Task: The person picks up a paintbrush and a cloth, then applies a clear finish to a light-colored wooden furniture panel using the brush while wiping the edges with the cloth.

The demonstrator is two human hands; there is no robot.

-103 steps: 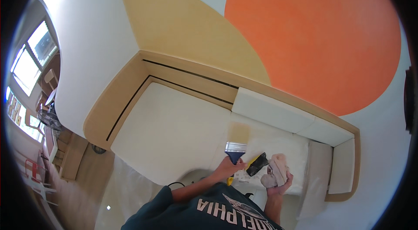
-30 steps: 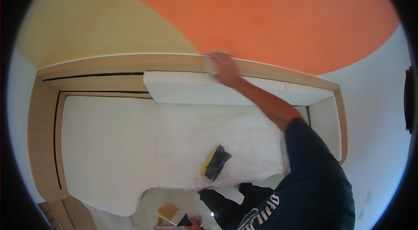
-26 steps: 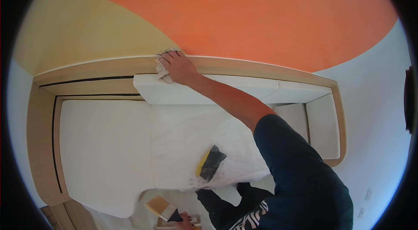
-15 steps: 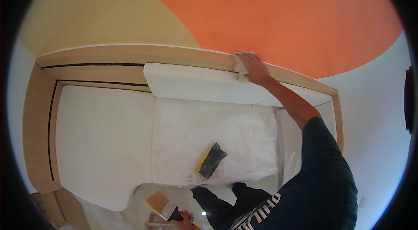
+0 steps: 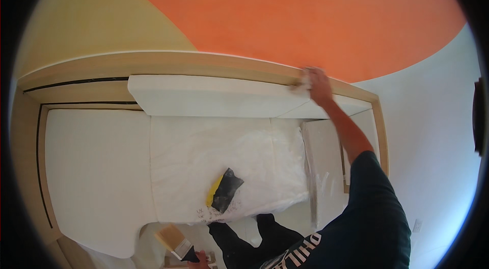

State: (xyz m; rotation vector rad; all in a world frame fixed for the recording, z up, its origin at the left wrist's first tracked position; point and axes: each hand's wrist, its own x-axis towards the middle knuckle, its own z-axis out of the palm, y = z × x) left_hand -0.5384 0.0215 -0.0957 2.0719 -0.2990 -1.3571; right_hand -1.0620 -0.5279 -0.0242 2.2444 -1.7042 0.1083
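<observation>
My right arm reaches out to the wooden ledge (image 5: pixel 232 65) that runs under the painted wall. In my right hand (image 5: pixel 320 86) is a pale rag (image 5: pixel 305 78), blurred by motion, held at the ledge's top near the orange wall. Low in the view, my left hand (image 5: pixel 200 260) is closed around the dark handle of a wide paintbrush (image 5: pixel 173 238). Its tan bristles point up and to the left. Part of my left hand is cut off by the lower edge.
White cushions (image 5: pixel 97 162) line the wooden bench, some under clear plastic. A crumpled black and yellow piece (image 5: pixel 226 191) lies on the plastic before me. A plastic-wrapped panel (image 5: pixel 326 167) stands at the right. Orange (image 5: pixel 305 19) and olive paint covers the wall.
My right hand has slid the rag to the right along the ledge. The whole view has shifted slightly; my left hand still grips the paintbrush.
</observation>
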